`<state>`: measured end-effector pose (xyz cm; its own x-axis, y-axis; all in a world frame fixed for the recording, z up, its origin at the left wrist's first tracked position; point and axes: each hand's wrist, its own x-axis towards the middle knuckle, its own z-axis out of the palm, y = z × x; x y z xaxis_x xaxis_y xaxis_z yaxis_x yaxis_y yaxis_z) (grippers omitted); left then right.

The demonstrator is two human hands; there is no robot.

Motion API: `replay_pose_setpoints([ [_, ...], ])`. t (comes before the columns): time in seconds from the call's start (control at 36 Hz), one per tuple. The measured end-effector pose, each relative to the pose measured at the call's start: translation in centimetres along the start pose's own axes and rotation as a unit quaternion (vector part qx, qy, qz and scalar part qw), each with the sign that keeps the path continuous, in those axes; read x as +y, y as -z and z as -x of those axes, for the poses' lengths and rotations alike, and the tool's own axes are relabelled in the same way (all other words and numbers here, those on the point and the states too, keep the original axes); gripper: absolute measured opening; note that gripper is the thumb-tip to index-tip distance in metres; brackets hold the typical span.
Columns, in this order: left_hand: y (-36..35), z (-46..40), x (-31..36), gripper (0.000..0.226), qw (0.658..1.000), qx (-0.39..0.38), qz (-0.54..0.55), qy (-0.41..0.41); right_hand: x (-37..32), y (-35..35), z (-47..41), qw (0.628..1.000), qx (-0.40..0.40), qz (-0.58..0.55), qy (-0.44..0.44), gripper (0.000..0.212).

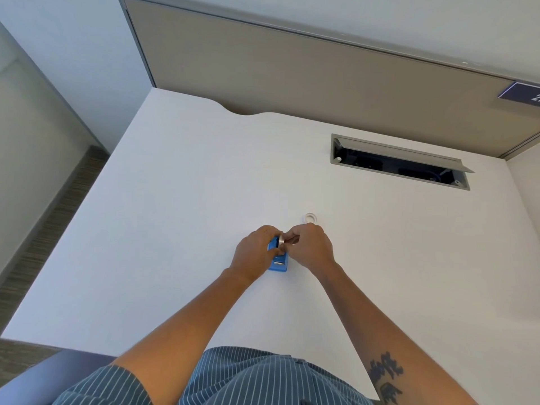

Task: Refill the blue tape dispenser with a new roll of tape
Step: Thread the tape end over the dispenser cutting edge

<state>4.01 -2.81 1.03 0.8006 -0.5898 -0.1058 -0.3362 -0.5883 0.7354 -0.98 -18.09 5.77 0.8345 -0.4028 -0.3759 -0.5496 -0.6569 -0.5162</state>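
Both hands are down at the blue tape dispenser (277,260), which sits on the white counter (175,214) right in front of the person. The left hand (257,252) wraps around the dispenser's left side, fingers (274,252) curled over the top to steady it. The right hand (311,247) pinches a roll of tape (281,240) held on edge at the dispenser's far end, fingertips closed on it. This looks like the seating step: the roll is at the cradle but I can't tell if it's fully in, or whether this roll is the new one.

Just beyond the right hand, a second small ring (310,218) lies flat on the counter, apart from both hands; it may be a spare roll or an empty core.

Next, I'd judge, the roll needs pressing down into its slot with the dispenser braced, then the free end drawn toward the cutter.

Around it: a recessed cable tray (400,162) with its flap open at the far right, a beige partition panel (292,68) behind, striped carpet (43,229) to the left.
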Motion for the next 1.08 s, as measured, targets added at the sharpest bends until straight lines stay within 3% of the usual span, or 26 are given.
replay_pose_setpoints([
  [0.17, 0.0, 0.0, 0.1, 0.03, 1.0, 0.004, 0.001, 0.002, 0.5, -0.2, 0.3, 1.0, 0.008, -0.012, 0.025, 0.021],
  [0.44, 0.2, 0.0, -0.2, 0.028, 1.0, 0.003, -0.003, -0.012, 1.2, -1.8, 1.8, 0.983, 0.08, 0.092, 0.139, 0.018],
  [1.08, 0.2, -0.3, -0.6, 0.027, 0.999, 0.0, -0.025, -0.029, 1.7, -3.0, 3.3, 0.963, 0.152, 0.104, 0.2, 0.01],
])
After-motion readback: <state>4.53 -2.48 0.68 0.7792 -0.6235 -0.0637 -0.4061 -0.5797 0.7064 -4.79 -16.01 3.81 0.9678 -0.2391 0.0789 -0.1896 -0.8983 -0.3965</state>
